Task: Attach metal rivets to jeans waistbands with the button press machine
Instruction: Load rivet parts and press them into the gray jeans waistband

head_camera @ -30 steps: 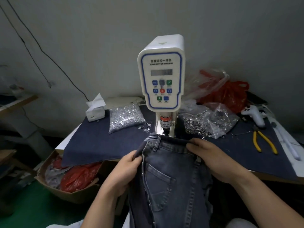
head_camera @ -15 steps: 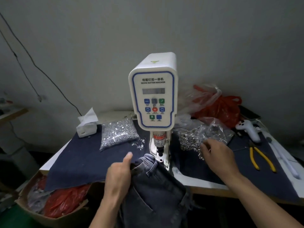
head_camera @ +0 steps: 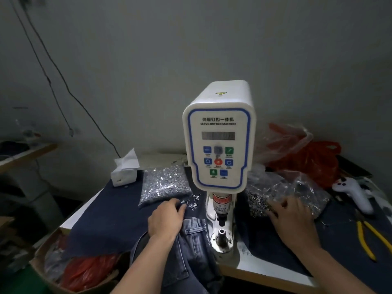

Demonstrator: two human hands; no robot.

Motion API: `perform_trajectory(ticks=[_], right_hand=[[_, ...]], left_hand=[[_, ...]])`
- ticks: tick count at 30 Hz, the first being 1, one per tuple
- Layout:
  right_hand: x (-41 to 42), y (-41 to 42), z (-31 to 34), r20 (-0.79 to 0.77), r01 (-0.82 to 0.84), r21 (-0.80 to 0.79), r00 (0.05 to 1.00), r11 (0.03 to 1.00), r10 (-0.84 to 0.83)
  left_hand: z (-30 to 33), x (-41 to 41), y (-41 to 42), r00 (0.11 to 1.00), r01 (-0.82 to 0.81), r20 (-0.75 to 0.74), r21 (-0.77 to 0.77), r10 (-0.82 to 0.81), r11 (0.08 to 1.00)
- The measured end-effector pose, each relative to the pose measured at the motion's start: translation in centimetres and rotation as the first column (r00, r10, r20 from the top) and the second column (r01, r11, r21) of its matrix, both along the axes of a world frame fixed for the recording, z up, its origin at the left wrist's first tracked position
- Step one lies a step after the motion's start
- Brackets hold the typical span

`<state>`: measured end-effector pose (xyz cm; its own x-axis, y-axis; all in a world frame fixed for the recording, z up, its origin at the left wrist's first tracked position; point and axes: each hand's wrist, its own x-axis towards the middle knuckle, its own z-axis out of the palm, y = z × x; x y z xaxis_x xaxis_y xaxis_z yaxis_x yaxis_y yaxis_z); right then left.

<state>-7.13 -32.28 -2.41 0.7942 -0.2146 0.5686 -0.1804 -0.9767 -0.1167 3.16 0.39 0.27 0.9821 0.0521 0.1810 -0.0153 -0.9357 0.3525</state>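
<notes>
head view | the left hand [head_camera: 165,219] is letting go of the jeans [head_camera: 191,240], now lying beside the press [head_camera: 218,145], and reaching the loose rivets [head_camera: 191,202], grip unclear | the right hand [head_camera: 292,219], fingers spread, is now resting on the bag of rivets [head_camera: 275,192] | judgement: fetching parts for the next pressing

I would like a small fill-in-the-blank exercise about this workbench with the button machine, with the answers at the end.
1. The left hand reaches the loose rivets on the ______ side of the button machine.
2. The pliers near the right edge of the table have ______ handles.
3. The right hand rests on a ______ plastic bag of metal parts.
4. The jeans lie in front of the machine, and ______ hand grips them.

Answers: left; yellow; clear; neither
</notes>
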Motion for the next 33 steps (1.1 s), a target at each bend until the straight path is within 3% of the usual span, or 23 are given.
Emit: perform_trajectory(ticks=[3,15,22,33], right_hand=[[0.1,0.1,-0.4,-0.029,0.018,-0.050,0.999,0.999,-0.020],[-0.6,0.0,-0.1,0.102,-0.075,0.055,0.992,0.996,0.069],[-0.6,0.1,-0.1,0.144,-0.098,0.069,0.986,0.993,0.087],[-0.9,0.4,0.0,0.134,-0.121,0.081,0.985,0.989,0.109]], left_hand=[[-0.1,0.6,-0.9,0.999,-0.009,0.034,0.080,0.006,0.997],[-1.0,0.9,-1.1,0.996,-0.033,0.084,0.026,0.031,0.999],[0.0,2.4,-0.8,0.998,0.059,-0.037,0.160,-0.054,0.985],[-0.8,1.8,-1.7,0.992,-0.049,0.117,0.104,0.036,0.993]])
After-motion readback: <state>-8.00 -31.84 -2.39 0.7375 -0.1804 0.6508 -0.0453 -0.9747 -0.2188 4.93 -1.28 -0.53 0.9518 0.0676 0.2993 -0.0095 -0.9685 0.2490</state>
